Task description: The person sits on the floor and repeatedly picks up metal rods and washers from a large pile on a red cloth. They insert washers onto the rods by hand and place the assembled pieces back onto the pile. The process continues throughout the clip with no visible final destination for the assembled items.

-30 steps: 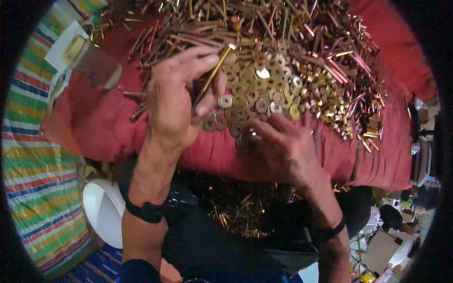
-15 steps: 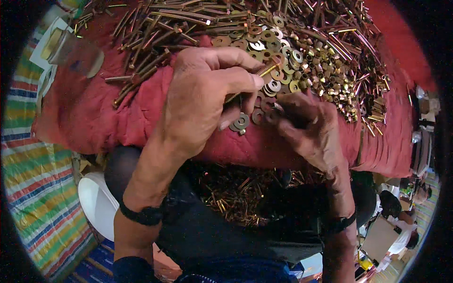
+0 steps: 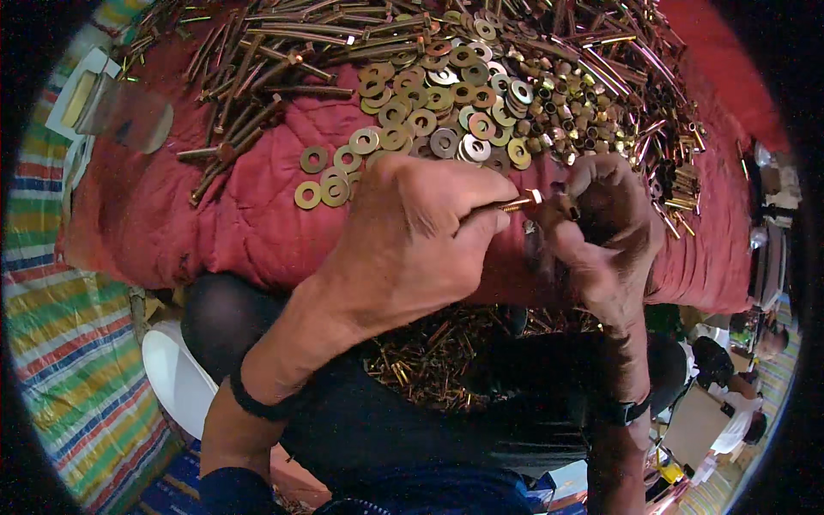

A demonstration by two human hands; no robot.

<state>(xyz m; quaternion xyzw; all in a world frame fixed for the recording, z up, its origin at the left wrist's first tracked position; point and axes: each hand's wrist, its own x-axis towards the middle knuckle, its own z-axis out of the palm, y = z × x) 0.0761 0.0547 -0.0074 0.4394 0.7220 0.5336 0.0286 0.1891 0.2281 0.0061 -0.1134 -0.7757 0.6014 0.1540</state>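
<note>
a padded surface under creased red cloth [image 3: 249, 245] carries long bolts [image 3: 296, 35] heaped toward the far side, flat washers [image 3: 439, 96] overlapping in the middle, small metal sleeves [image 3: 571, 116] clustered right of them, and a clear jar [image 3: 129, 112] on its side at left.

this looks like a makeshift workshop: bolts [image 3: 300, 34], washers [image 3: 442, 142] and small fittings [image 3: 592, 116] lie in loose heaps on a red cloth [image 3: 215, 245], with another metal heap [image 3: 429, 369] below its edge. a striped sheet [image 3: 69, 343] spreads at left; clutter and a brown board [image 3: 697, 425] crowd the right, beside another person [image 3: 736, 421].
</note>
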